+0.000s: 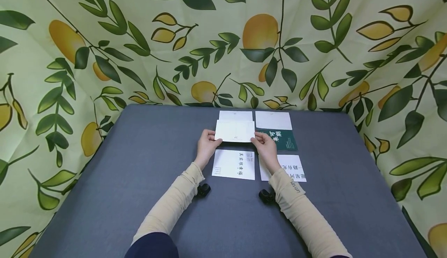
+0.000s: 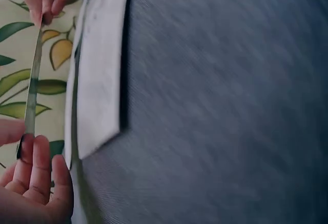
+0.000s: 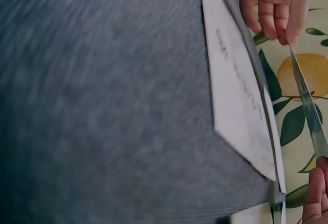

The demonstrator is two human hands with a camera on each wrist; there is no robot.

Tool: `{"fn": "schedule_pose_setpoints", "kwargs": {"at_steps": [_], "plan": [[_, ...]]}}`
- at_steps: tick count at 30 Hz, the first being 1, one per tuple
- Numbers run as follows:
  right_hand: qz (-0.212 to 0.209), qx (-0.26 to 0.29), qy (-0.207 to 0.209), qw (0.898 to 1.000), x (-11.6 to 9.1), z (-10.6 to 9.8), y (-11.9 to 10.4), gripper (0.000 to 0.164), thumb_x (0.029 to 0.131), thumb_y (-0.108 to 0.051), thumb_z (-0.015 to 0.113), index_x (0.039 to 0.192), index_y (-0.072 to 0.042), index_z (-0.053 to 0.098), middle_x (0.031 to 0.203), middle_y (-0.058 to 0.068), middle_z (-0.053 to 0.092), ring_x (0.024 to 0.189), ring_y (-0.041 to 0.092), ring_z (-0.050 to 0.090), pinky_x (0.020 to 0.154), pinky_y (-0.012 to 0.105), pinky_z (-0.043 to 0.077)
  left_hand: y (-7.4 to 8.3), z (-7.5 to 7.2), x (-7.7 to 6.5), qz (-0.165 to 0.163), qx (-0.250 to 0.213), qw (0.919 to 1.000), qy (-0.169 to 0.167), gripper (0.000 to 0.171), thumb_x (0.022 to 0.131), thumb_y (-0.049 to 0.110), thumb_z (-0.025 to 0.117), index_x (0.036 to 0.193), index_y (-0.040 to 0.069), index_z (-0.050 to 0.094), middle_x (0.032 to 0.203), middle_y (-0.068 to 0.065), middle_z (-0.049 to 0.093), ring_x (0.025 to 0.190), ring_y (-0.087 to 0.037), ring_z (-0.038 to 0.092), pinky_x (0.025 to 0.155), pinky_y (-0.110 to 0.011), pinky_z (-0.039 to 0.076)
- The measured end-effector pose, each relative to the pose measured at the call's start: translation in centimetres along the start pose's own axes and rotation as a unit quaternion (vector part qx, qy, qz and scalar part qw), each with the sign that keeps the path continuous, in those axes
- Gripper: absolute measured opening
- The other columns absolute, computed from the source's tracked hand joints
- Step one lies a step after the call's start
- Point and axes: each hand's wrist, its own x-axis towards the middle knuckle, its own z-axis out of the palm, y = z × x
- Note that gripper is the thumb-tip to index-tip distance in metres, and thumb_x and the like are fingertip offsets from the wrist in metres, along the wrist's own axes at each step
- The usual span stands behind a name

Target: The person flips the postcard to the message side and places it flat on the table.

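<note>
Both hands hold up one white postcard (image 1: 235, 130) by its two near corners. The left hand (image 1: 207, 146) pinches the left corner, thumb on top and fingers beneath. At the opposite corner the right hand (image 1: 265, 148) pinches in the same way. Seen edge-on in the left wrist view, the postcard (image 2: 32, 90) is raised off the table, with fingers (image 2: 40, 170) under it. Behind it lies a blank-looking white card (image 1: 235, 115), partly covered. Below it is a white card with black Chinese lettering (image 1: 232, 165).
To the right, a white card (image 1: 273, 120), a green card with white lettering (image 1: 288, 141) and a lettered white card (image 1: 293, 167) form a column, partly covered by the right hand and wrist. Grey cloth covers the table (image 1: 150, 153). A leaf-and-fruit patterned curtain (image 1: 209, 37) hangs behind.
</note>
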Motion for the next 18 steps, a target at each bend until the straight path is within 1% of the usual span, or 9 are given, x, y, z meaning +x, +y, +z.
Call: {"fn": "schedule_pose_setpoints", "kwargs": {"at_steps": [3,6,9,11,14,18], "plan": [[-0.005,-0.011,0.002,1.0,0.08,0.1,0.29,0.038,0.088,-0.018,0.061,0.123,-0.005,0.056,0.106,0.012,0.062,0.092,0.018,0.054,0.076,0.021,0.043,-0.36,-0.28,-0.04,0.01,0.053,0.9984,-0.017,0.035,0.081,0.011,0.069,0.11,0.002,0.052,0.082,-0.011,0.061,0.065,-0.012,0.053,0.055,-0.021,0.04],[-0.005,-0.042,-0.005,0.999,0.33,0.18,0.54,0.038,0.087,-0.019,0.062,0.122,-0.005,0.056,0.101,0.01,0.061,0.088,0.018,0.054,0.073,0.023,0.043,-0.59,-0.4,0.1,0.02,0.079,0.9963,-0.025,0.033,0.081,0.012,0.069,0.108,0.002,0.053,0.081,-0.008,0.058,0.064,-0.013,0.052,0.055,-0.021,0.04],[-0.001,-0.079,-0.019,0.997,0.54,0.28,0.76,0.038,0.087,-0.021,0.062,0.12,-0.005,0.056,0.094,0.007,0.058,0.08,0.017,0.051,0.067,0.023,0.042,-0.78,-0.42,0.26,0.026,0.098,0.9945,-0.027,0.031,0.08,0.01,0.069,0.105,0.001,0.053,0.08,-0.006,0.056,0.063,-0.013,0.05,0.055,-0.021,0.039],[0.001,-0.098,-0.029,0.995,0.56,0.29,0.77,0.038,0.087,-0.021,0.062,0.12,-0.004,0.056,0.089,0.006,0.057,0.075,0.017,0.05,0.064,0.024,0.041,-0.9,-0.43,0.33,0.022,0.109,0.9933,-0.031,0.03,0.079,0.009,0.07,0.103,0.001,0.053,0.078,-0.005,0.053,0.062,-0.013,0.048,0.055,-0.02,0.038],[0.004,-0.114,-0.044,0.993,0.54,0.28,0.8,0.038,0.087,-0.021,0.062,0.119,-0.002,0.055,0.086,0.007,0.056,0.071,0.017,0.048,0.062,0.025,0.039,-1.05,-0.44,0.37,0.015,0.127,0.991,-0.039,0.029,0.079,0.009,0.07,0.101,0.0,0.053,0.076,-0.003,0.05,0.062,-0.013,0.046,0.055,-0.02,0.037],[0.01,-0.122,-0.063,0.99,0.52,0.21,0.8,0.039,0.088,-0.021,0.061,0.12,-0.001,0.054,0.086,0.007,0.056,0.071,0.017,0.048,0.061,0.025,0.039,-1.1,-0.46,0.36,0.005,0.145,0.9883,-0.048,0.029,0.079,0.011,0.07,0.1,0.0,0.053,0.076,-0.003,0.048,0.063,-0.014,0.046,0.055,-0.021,0.035]]}}
